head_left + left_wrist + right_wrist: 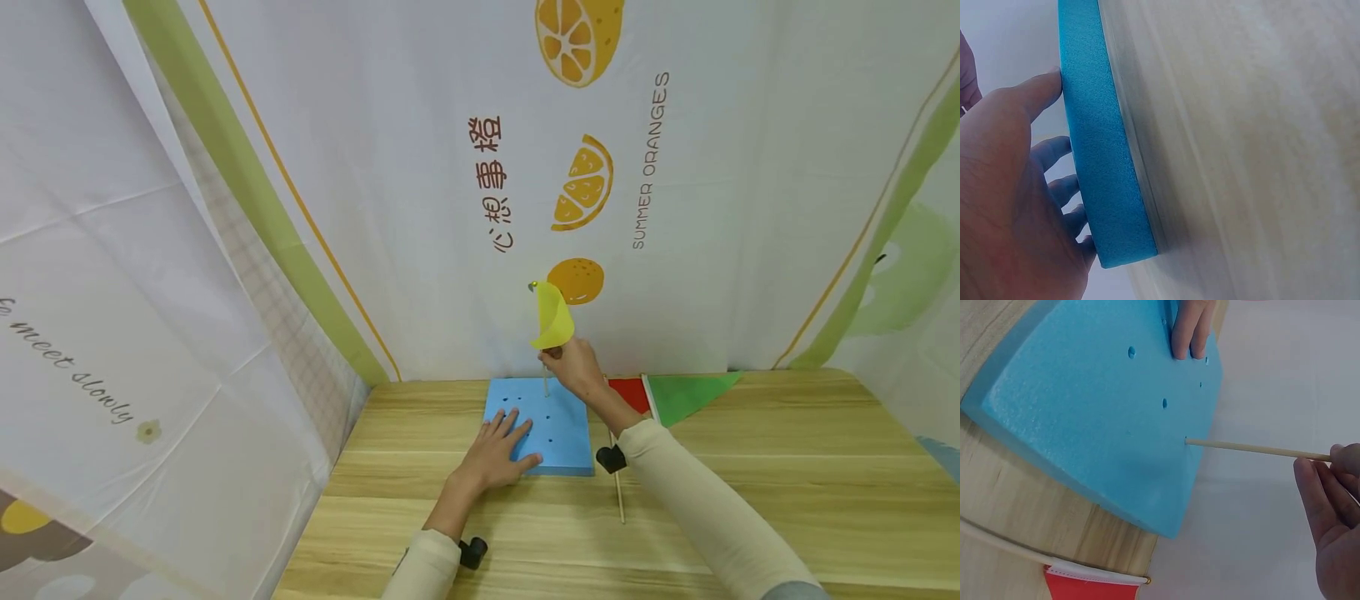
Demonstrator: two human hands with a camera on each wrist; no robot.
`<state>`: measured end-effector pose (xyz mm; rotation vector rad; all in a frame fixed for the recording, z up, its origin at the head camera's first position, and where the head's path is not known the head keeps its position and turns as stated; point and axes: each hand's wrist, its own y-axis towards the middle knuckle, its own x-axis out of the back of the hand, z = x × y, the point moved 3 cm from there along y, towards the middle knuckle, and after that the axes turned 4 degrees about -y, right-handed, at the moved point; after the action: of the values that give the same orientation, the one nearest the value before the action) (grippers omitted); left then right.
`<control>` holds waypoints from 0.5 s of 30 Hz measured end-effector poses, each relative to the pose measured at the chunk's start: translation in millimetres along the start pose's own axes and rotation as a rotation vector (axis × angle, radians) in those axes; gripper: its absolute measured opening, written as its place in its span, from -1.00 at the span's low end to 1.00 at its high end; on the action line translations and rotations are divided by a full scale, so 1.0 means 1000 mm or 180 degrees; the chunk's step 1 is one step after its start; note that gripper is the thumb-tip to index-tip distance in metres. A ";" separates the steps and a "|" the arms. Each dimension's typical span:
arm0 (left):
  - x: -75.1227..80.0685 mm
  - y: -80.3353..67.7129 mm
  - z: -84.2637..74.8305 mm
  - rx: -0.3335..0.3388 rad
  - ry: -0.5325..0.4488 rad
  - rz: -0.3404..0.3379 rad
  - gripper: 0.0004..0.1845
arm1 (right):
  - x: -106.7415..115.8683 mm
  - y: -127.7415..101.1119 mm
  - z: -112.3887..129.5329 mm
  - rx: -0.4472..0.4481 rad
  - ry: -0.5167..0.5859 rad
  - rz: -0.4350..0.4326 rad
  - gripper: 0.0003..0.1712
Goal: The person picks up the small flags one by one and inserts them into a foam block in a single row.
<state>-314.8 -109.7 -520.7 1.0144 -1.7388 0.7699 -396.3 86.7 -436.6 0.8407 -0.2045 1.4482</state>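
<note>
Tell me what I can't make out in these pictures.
Head: part of the red flag, behind the right forearm.
Head: blue block where the left hand covers it.
Left wrist: the block's top, turned away.
Right wrist: upper part of the stick, behind the right hand.

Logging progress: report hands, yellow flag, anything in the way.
Right hand pinches stick of yellow flag; left hand spread on blue block. Stick's lower tip meets block's top. Red flag, green flag right of block, seemingly out of the way.

Yellow flag [555, 318] on a thin upright stick [1254, 448], tip at a hole [1186, 440] in the flat blue block [567, 419]
</note>
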 end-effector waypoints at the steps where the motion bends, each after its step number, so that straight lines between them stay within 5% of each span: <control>1: 0.000 0.000 0.000 0.0002 0.0000 0.0003 -0.20 | 0.000 0.000 0.000 0.0004 -0.0011 0.0006 -0.71; 15: 0.000 -0.001 0.001 -0.0012 -0.0005 0.0008 -0.20 | 0.011 -0.003 -0.006 -0.0100 -0.0159 0.0110 -0.67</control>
<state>-314.4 -110.5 -520.8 1.0107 -1.7427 0.7673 -394.2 99.2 -435.3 0.8519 -0.2802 1.4536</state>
